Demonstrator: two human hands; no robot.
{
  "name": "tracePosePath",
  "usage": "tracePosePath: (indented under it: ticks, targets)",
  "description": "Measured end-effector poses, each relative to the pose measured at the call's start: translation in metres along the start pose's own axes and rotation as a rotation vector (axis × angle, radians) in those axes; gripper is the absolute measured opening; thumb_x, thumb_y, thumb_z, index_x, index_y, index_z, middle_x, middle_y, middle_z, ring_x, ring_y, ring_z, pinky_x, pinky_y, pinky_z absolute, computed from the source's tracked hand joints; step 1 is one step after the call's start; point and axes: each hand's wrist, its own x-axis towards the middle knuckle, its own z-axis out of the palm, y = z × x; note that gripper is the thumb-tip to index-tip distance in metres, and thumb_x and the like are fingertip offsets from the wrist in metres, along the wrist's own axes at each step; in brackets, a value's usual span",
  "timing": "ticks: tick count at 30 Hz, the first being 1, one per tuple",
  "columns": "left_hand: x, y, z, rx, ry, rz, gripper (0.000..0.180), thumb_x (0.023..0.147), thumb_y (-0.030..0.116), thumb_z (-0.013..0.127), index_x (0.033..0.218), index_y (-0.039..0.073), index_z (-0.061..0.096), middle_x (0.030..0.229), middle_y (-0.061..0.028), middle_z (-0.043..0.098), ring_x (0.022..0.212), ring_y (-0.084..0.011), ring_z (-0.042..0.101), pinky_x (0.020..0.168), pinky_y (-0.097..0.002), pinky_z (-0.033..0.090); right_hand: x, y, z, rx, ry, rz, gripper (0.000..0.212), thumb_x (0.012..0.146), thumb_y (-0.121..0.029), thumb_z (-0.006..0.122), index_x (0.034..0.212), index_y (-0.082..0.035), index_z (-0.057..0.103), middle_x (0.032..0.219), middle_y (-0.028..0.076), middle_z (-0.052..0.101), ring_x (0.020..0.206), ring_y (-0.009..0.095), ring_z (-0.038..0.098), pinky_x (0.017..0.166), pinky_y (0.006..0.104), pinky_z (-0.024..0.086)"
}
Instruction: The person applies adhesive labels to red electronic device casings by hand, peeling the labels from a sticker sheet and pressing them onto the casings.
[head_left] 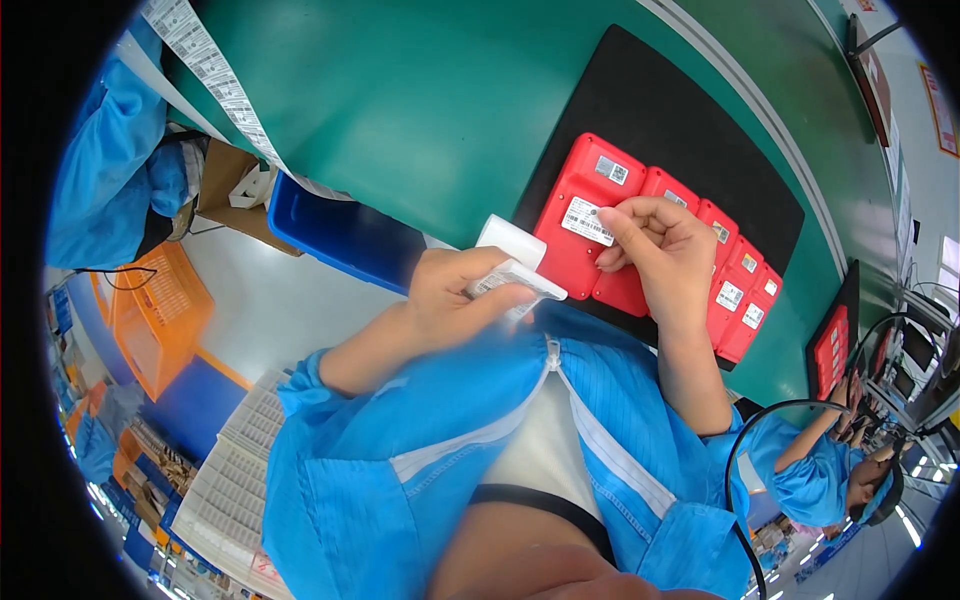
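Note:
My left hand [440,300] is closed round a folded strip of printed white labels [512,285]. Just beyond it a white paper roll [515,238] shows, partly hidden by the hand and strip. Over the nearest red case [572,262], my right hand [668,255] pinches the right edge of a white printed label [584,220]. The label lies on or just over the case's face; its exact contact is hard to tell. More red cases [722,265] sit in a row to the right, several with small labels, partly covered by my right hand.
A black mat [650,90] under the cases lies on the green table [400,100]. Left of me are a blue bin [345,235], a label strip [215,75] hanging over the table edge, a cardboard box [235,180] and an orange crate [165,310]. Another person [820,460] works at right.

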Motion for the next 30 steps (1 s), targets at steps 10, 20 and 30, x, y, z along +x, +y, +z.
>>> tracePosePath:
  ticks: [10, 20, 30]
  targets:
    - [-0.001, -0.003, -0.006, -0.009, 0.054, -0.133, 0.013, 0.076, 0.01, 0.059, 0.082, -0.002, 0.059, 0.069, -0.0093, 0.062, 0.058, -0.0114, 0.06, 0.05, -0.0196, 0.044, -0.001, 0.002, 0.006, -0.011, 0.038, 0.05, 0.013, 0.075, -0.007, 0.062, 0.08, 0.005, 0.059, 0.061, 0.009, 0.059, 0.049, 0.008, 0.056, 0.044, 0.0162, 0.043]
    - [-0.005, 0.004, -0.008, 0.022, 0.035, -0.185, 0.013, 0.077, 0.011, 0.057, 0.084, 0.0, 0.06, 0.069, -0.008, 0.062, 0.063, -0.0108, 0.06, 0.054, -0.0214, 0.045, -0.003, 0.0, 0.009, -0.071, 0.06, 0.031, 0.013, 0.075, -0.008, 0.062, 0.079, 0.004, 0.059, 0.06, 0.008, 0.058, 0.05, 0.009, 0.057, 0.044, 0.0172, 0.044]
    - [-0.009, 0.014, -0.003, -0.131, -0.129, -0.214, 0.018, 0.083, 0.012, 0.048, 0.095, 0.0, 0.053, 0.085, -0.0111, 0.06, 0.078, -0.0174, 0.059, 0.068, -0.0261, 0.045, -0.002, -0.01, 0.0, -0.916, 0.128, -0.214, 0.022, 0.074, -0.021, 0.064, 0.074, -0.002, 0.052, 0.053, 0.009, 0.054, 0.048, 0.019, 0.057, 0.044, 0.0267, 0.044]
